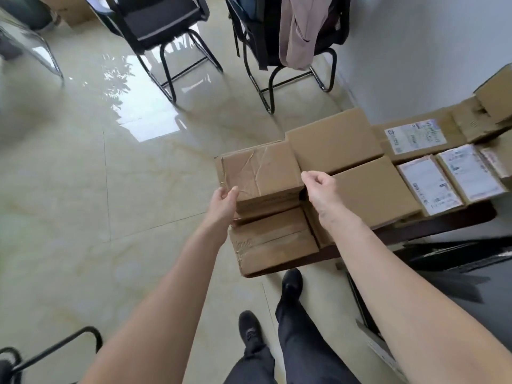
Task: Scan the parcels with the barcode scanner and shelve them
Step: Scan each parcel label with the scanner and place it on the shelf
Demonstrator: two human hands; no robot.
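Glossy tiled floor (83, 189) under parcels (335, 145)

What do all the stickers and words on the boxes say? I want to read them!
No text here is clear enough to quote.
Large white label on a far box: print too blurred.
Three white labels on the smaller boxes: too blurred.
Dark stamp on the front of the nearest lower box: smudged, unreadable.

Glossy pale floor tiles (83, 189) reflect daylight beneath two black chairs (166, 26) beside a white wall (410, 51).
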